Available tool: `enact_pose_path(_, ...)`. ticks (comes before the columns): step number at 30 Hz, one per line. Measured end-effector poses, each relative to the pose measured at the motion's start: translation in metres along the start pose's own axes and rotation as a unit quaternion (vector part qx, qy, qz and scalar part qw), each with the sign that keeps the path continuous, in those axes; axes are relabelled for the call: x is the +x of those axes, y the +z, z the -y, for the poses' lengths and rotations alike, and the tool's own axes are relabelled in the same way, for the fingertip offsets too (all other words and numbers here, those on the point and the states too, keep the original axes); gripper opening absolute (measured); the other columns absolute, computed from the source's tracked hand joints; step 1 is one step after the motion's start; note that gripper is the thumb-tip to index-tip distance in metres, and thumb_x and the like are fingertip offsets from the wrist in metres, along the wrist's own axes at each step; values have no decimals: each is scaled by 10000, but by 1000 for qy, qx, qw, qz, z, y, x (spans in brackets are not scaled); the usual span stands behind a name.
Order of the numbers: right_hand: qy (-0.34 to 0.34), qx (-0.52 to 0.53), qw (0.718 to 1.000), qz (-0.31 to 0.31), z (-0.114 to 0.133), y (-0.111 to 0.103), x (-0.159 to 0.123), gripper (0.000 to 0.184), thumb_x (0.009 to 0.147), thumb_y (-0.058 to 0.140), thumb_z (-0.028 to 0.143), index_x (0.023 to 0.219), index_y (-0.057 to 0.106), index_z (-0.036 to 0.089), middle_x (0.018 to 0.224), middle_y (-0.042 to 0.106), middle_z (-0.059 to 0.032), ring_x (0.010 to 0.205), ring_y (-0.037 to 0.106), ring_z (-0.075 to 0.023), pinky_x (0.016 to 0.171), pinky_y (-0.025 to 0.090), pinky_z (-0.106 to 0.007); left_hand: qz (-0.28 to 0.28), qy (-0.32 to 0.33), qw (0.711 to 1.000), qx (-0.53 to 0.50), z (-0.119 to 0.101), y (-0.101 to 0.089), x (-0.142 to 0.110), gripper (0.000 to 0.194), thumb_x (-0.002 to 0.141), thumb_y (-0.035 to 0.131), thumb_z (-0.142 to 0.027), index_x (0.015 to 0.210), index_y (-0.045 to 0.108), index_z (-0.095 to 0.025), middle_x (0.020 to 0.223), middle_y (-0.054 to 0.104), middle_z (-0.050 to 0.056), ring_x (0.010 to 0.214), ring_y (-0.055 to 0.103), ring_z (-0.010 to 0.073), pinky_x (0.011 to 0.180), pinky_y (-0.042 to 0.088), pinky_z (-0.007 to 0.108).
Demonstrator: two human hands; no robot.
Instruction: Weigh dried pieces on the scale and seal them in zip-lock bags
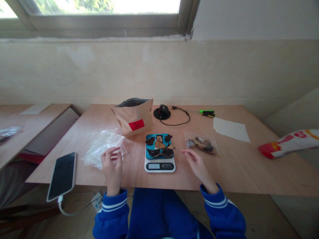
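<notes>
A white kitchen scale (159, 168) with a blue top stands before me, its display lit. Dried, dark and tan curled pieces (159, 145) lie spread over its platform. To its left, my left hand (112, 169) is over the edge of a pile of clear zip bags (99, 146), fingers loosely curved and apart, nothing visible in them. On the other side, my right hand (196, 166) has its fingers stretched toward the scale, apart from it, holding nothing I can see. Just beyond that hand rests a clear zip bag of dried brown pieces (203, 144).
Behind the scale stands an open kraft pouch (133, 118) with a red label. Further along are a black round device (162, 112) with a cable, screwdrivers (207, 114) and white paper (230, 129). A phone (62, 176) overhangs the front left edge; a red-white package (291, 142) lies right.
</notes>
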State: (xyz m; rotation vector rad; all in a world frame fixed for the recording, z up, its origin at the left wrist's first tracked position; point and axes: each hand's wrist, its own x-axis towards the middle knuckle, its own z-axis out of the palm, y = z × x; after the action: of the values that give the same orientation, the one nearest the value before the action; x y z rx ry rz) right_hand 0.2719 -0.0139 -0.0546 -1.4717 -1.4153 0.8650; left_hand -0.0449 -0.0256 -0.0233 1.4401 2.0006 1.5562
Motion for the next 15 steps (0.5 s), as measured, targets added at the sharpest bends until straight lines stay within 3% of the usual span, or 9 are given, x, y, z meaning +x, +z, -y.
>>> enact_pose_path(3,44,24,999,-6,-6,2,-15,387,838,527,526,934,691,189,1011,723,-130,897,675,-264,844,535,-425,14,-39,999,10,20,-5,-6,220,852,538,-350,982,624,-194,1020,550,52,792,598,150,707,524,312)
enact_pose_path(6,57,38,998,-9,-7,6,-18,427,816,534,577,918,683,190,1008,725,-141,900,679,-279,850,540,-444,33,-32,999,13,28,-8,-7,222,851,530,-365,951,630,-194,981,573,49,796,598,162,713,520,321)
enact_pose_path(10,37,29,999,-9,-4,10,-17,402,845,516,556,932,683,201,1001,725,-125,911,677,-268,834,547,-416,55,-15,998,18,28,-5,-8,225,861,515,-370,954,634,-204,947,584,48,782,604,172,680,526,319)
enact_pose_path(15,5,-12,1000,-16,-1,19,-20,340,863,523,492,951,681,204,937,700,-99,780,641,-224,708,534,-359,84,-5,996,8,28,1,-15,217,870,499,-354,946,640,-206,944,599,49,765,615,166,660,535,305)
